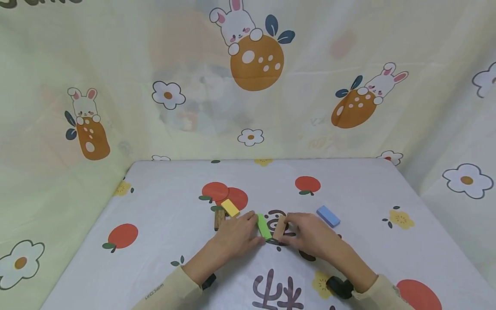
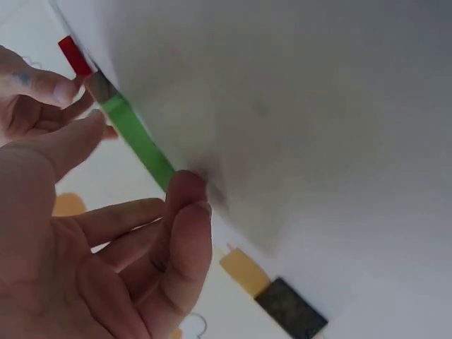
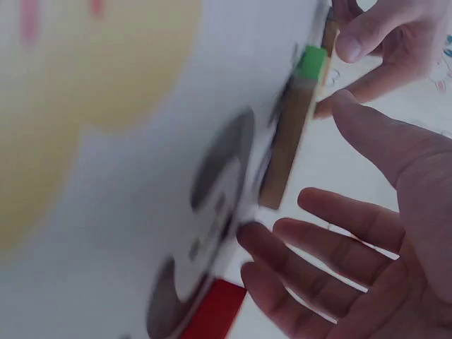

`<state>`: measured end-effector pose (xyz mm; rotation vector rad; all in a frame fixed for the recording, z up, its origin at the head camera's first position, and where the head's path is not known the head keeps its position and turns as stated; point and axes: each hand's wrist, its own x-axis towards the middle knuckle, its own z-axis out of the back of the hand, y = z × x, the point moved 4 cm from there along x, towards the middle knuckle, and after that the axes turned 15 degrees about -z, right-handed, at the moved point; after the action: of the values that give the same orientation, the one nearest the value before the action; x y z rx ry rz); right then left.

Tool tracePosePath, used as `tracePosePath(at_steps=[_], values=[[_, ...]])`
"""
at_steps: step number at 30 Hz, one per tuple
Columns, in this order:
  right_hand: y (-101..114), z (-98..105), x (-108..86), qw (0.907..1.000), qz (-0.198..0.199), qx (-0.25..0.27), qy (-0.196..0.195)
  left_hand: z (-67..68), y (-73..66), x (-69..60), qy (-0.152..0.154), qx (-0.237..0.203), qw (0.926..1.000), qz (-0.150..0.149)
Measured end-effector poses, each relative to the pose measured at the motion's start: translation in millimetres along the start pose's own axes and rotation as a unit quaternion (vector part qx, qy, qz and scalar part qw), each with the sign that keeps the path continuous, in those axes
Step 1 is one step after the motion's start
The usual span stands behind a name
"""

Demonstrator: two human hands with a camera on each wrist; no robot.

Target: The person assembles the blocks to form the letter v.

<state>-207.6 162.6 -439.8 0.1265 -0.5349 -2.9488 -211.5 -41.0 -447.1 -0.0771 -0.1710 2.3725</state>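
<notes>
My left hand (image 1: 238,232) pinches a green block (image 1: 264,227) between thumb and fingers, one at each end. My right hand (image 1: 310,230) holds a light wooden block (image 1: 280,228) in the same way, with fingertips at its far end and thumb at its near end. The two blocks slant toward each other, closest at their near ends. In the right wrist view the wooden block (image 3: 286,145) partly overlaps the green block (image 3: 311,62). A red block (image 3: 215,311) lies below my right fingers there; in the head view I cannot make it out.
Left of my left hand lie a yellow block (image 1: 230,207) and a dark brown wooden block (image 1: 219,219). A blue block (image 1: 328,216) sits beyond my right hand. The printed tablecloth (image 1: 162,202) meets a printed curtain (image 1: 193,129) at the back.
</notes>
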Motion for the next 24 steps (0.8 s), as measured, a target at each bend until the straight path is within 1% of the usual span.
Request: tracePosePath(at_steps=[3, 5, 7, 10, 13, 15, 18, 21, 22, 24], values=[[-7, 5, 2.5, 0.9989, -0.021, 0.038, 0.018, 6.4, 2.0, -0.4, -0.023, -0.008, 0.9996, -0.014], [-12, 9, 3.6, 0.9981, -0.027, 0.052, 0.018, 11.9, 2.2, 0.1, -0.044, -0.013, 0.9982, -0.039], [-16, 15, 4.4, 0.9975, -0.026, 0.064, 0.015, 16.2, 1.4, 1.0, -0.058, -0.013, 0.9957, -0.072], [-21, 23, 5.2, 0.9973, -0.029, 0.067, 0.006, 18.6, 0.1, 2.4, -0.062, -0.009, 0.9914, -0.115], [-27, 28, 5.8, 0.9977, -0.037, 0.057, 0.004, 16.5, -0.6, 3.6, -0.055, -0.001, 0.988, -0.144], [-31, 30, 6.2, 0.9979, -0.046, 0.046, 0.002, 13.1, -0.8, 3.8, -0.042, 0.012, 0.9868, -0.156], [-37, 33, 5.6, 0.9978, -0.06, 0.028, -0.001, 7.8, -2.6, 1.5, 0.001, 0.039, 0.9851, -0.167], [-43, 36, 5.1, 0.9972, -0.073, 0.017, -0.006, 2.8, -5.1, -3.4, 0.049, 0.028, 0.9834, -0.173], [-45, 36, 5.2, 0.9971, -0.074, 0.016, -0.008, 1.6, -6.0, -5.4, 0.061, 0.018, 0.9826, -0.174], [-49, 35, 5.3, 0.9967, -0.078, 0.018, -0.006, -0.7, -7.4, -8.9, 0.074, -0.002, 0.9817, -0.175]])
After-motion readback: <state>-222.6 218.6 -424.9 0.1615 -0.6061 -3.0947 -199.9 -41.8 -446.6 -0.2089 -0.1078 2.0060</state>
